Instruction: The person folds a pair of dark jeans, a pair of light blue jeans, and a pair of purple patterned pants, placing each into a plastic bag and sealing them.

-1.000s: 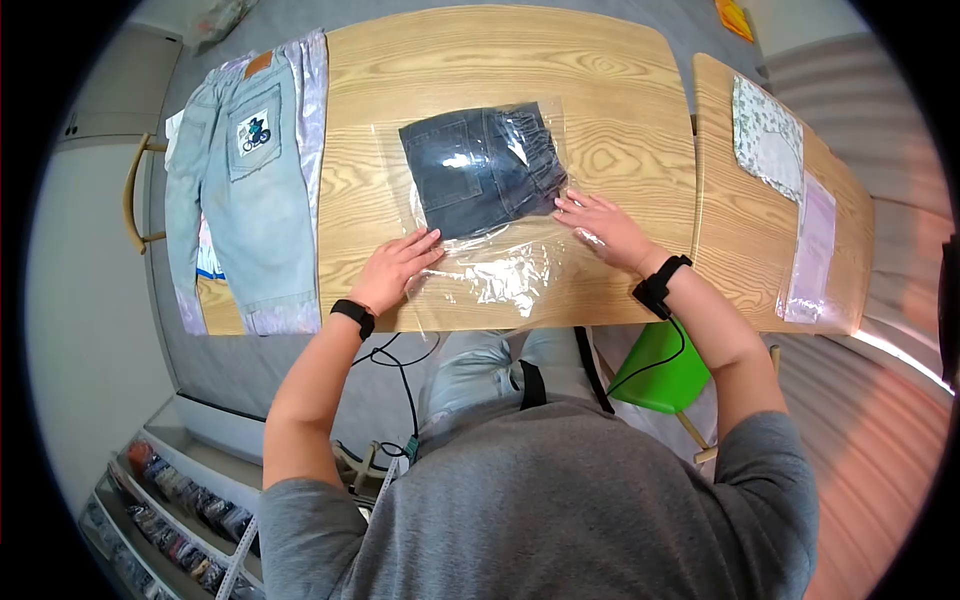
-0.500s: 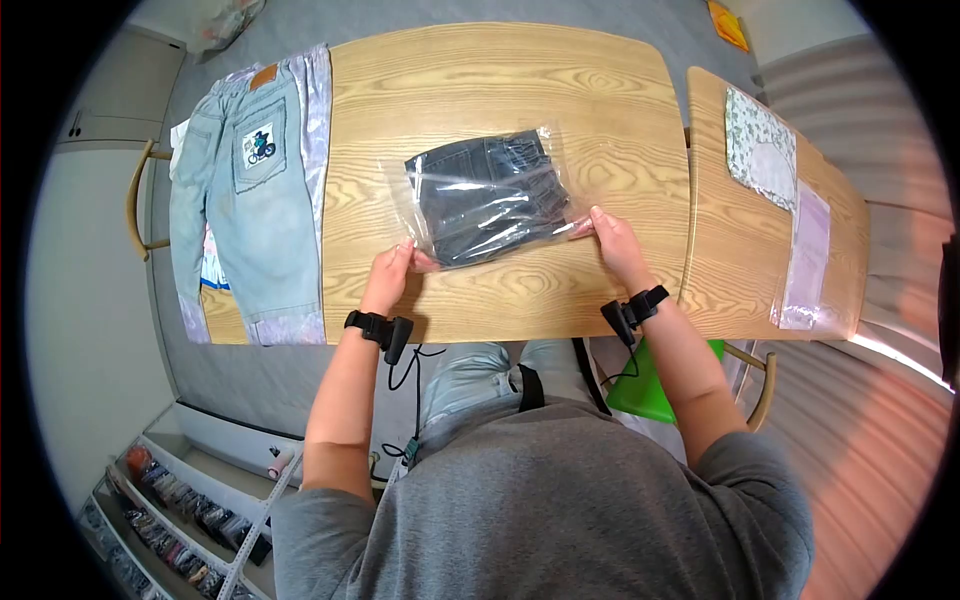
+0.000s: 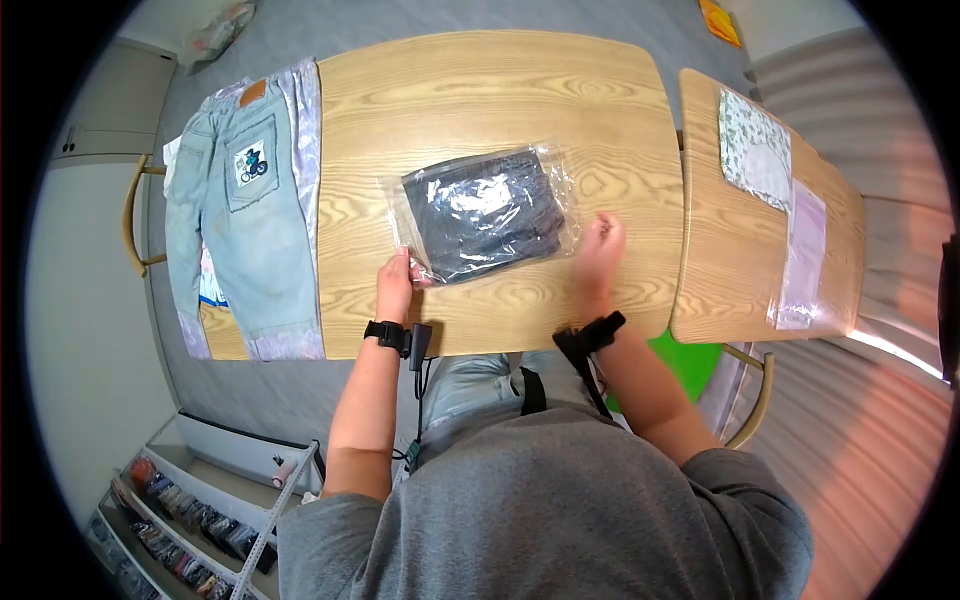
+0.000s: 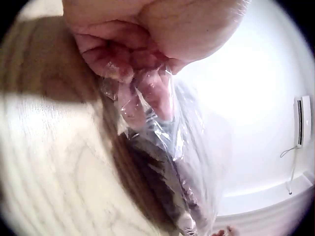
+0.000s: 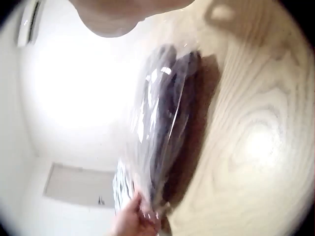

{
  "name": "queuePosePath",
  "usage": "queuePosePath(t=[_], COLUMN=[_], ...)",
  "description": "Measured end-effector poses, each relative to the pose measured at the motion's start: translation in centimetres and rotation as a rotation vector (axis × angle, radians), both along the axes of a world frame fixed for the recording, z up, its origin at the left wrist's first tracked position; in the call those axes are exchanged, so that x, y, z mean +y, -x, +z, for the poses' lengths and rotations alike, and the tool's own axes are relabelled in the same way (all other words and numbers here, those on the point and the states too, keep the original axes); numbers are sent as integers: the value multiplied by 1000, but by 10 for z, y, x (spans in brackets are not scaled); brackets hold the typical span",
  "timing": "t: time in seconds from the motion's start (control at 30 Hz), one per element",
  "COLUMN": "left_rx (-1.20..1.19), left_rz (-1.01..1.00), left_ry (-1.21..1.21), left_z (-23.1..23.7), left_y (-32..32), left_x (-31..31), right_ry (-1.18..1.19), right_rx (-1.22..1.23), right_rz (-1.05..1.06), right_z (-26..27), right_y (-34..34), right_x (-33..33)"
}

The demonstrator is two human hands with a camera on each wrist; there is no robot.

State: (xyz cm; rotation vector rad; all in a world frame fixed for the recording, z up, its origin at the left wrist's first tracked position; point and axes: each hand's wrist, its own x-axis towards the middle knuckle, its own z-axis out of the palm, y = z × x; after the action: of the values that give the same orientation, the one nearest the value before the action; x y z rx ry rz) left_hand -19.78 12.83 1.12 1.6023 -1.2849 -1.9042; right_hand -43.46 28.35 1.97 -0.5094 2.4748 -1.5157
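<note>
Dark folded jeans (image 3: 485, 205) lie in a clear plastic bag (image 3: 402, 215) on the wooden table. My left hand (image 3: 395, 287) pinches the bag's near left corner, and the left wrist view shows its fingers (image 4: 157, 93) inside the film with the thumb outside them hard to make out. My right hand (image 3: 600, 255), blurred, is off the bag, just beyond its right end. In the right wrist view the bagged jeans (image 5: 170, 108) stand out below part of the right hand (image 5: 118, 14), whose fingers are mostly out of view.
Light blue jeans (image 3: 250, 230) with a patch lie over lilac cloth (image 3: 307, 130) at the table's left. A second table (image 3: 745, 250) on the right bears a leaf-print packet (image 3: 750, 135) and a lilac packet (image 3: 805, 255). A green seat (image 3: 685, 370) is below.
My hands went from lying flat on the bag to gripping its near corners; then my right hand let go and moved slightly. The film now reaches less far toward me than a second ago.
</note>
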Motion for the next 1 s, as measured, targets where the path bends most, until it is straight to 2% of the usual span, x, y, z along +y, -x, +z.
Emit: queuePosePath(t=[0.03,0.1,0.13,0.2,0.3,0.37,0.4,0.47,0.53,0.63,0.77,1.0], left_rx=[0,-3,1,4,18,-275,-525,-439,-239,-498,-596,-640], left_rz=[12,18,16,16,15,85,126,-155,-635,-874,-987,-1041], left_ry=[-16,-39,-47,-52,-60,316,752,1144,1124,1348,1332,1260], left_z=[1,1,1,1,-3,-12,32,59,62,44,26,18], left_y=[0,0,0,-2,-13,-21,4,28,53,82,85,88], left_x=[0,1,0,-2,-8,-12,-3,5,3,0,-16,-17], right_ry=[-106,-46,-49,-375,-432,-435,-441,-432,-434,-429,-419,-403], right_rx=[301,407,406,698,678,691,710,716,690,730,746,668], right_rz=[125,543,541,726,771,787,802,803,814,809,826,842], right_z=[7,33,34,34,23,21,21,20,21,20,16,10], right_y=[-6,-27,-34,-41,-31,-28,-25,-24,-23,-12,3,5], right_x=[-1,-16,-26,-44,-57,-58,-60,-61,-62,-68,-70,-73])
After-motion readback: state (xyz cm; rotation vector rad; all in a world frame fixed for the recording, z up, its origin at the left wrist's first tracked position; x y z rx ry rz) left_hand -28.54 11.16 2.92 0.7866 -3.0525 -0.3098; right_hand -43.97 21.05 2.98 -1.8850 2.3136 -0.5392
